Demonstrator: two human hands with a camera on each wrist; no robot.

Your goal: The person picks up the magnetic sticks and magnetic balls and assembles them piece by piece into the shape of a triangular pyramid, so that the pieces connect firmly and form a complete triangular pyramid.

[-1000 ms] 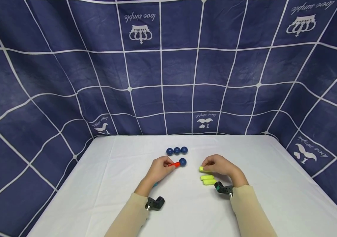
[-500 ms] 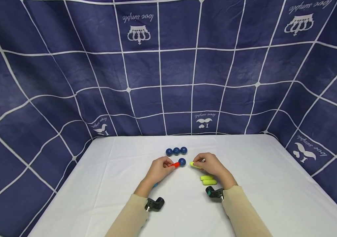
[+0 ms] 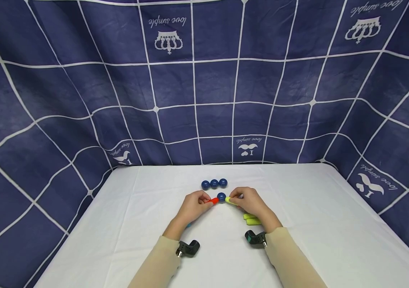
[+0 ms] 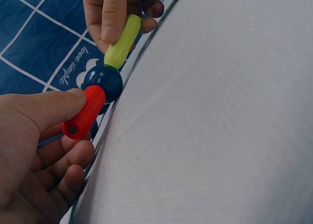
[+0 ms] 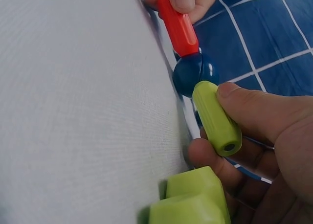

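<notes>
Between thumb and fingers my left hand (image 3: 194,206) pinches a red rod (image 4: 86,111), a short faceted stick with a small hole in its end. The rod's far end meets a dark blue ball (image 3: 221,197). From the other side my right hand (image 3: 250,201) pinches a yellow-green rod (image 5: 215,116) of the same shape. Its tip appears to touch the ball in both wrist views. Red rod, ball and yellow-green rod form a nearly straight line in the left wrist view (image 4: 103,82).
Behind the hands, three dark blue balls (image 3: 214,184) sit in a row on the white tabletop (image 3: 146,192). Two more yellow-green rods (image 5: 190,199) lie near my right wrist. A bit of a blue piece (image 3: 188,225) shows beside my left wrist. A blue grid-patterned cloth (image 3: 215,80) hangs behind.
My right hand has brought the yellow-green rod leftward from beside the other two rods to the blue ball. The left hand has stayed in place with the red rod.
</notes>
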